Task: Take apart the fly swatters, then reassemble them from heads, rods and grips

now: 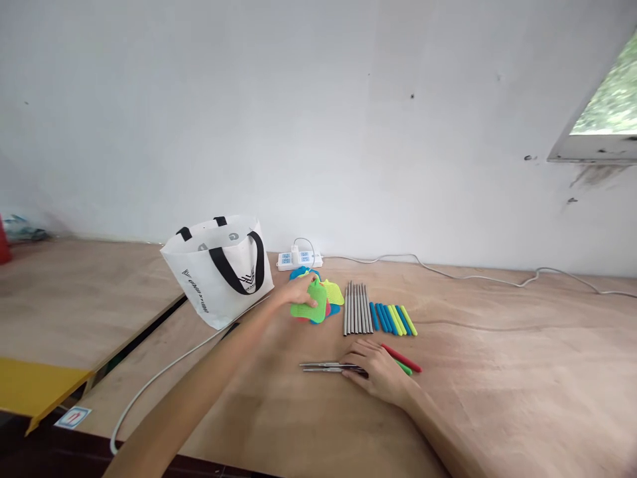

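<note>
My left hand point(297, 291) reaches out to a pile of coloured mesh swatter heads point(322, 300) and pinches the green swatter head point(309, 305) on top. My right hand point(379, 370) lies on the wooden table point(497, 378), fingers closed over two thin metal rods point(323, 366) that stick out to its left. A red handle point(404, 358) and a green handle point(404, 367) lie just beyond that hand. Behind them are a row of several metal tubes point(357, 308) and a row of blue and yellow-green handles point(393, 319).
A white tote bag point(219, 269) with black straps stands at the left of the pile. A white power strip point(300, 259) sits by the wall, its cables trailing right and toward the front-left edge. A second table with a yellow board point(34, 388) lies to the left.
</note>
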Motion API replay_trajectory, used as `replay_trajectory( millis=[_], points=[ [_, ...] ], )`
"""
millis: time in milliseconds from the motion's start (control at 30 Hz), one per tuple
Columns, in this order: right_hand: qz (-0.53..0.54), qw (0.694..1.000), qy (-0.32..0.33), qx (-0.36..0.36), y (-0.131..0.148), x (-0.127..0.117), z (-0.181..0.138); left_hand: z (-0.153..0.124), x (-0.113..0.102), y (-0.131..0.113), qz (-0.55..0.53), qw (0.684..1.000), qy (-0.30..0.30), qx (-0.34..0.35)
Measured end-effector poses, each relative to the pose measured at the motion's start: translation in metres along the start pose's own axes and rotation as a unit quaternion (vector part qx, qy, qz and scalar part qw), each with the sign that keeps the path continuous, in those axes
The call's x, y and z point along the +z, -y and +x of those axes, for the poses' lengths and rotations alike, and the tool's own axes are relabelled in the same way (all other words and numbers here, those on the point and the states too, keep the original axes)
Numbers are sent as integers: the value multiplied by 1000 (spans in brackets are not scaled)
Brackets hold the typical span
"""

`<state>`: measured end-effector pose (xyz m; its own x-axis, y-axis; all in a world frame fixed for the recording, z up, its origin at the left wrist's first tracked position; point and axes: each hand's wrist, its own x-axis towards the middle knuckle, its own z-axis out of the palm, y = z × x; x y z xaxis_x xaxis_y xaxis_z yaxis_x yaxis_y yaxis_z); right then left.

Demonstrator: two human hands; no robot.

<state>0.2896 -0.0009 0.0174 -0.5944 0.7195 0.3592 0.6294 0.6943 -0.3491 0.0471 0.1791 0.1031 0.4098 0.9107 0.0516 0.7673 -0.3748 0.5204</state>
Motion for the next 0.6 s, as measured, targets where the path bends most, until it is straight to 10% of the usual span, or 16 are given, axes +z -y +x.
replay_trajectory(
  millis=[100, 200, 400, 600],
  points=[
    [2, 1000, -3, -6, 1, -1, 1, -36, -30, 16, -69, 971, 229, 23],
    [-3, 1000, -2, -8, 3, -3, 2, -67, -40, 31, -26, 951, 306, -24],
    [-6, 1000, 3, -1, 3, -4, 2, -90, -5, 38, 53, 979, 194, 39],
    [3, 1000, -7, 0, 1, -1, 1, -54, 58, 15, 72, 994, -7, 87]
  ],
)
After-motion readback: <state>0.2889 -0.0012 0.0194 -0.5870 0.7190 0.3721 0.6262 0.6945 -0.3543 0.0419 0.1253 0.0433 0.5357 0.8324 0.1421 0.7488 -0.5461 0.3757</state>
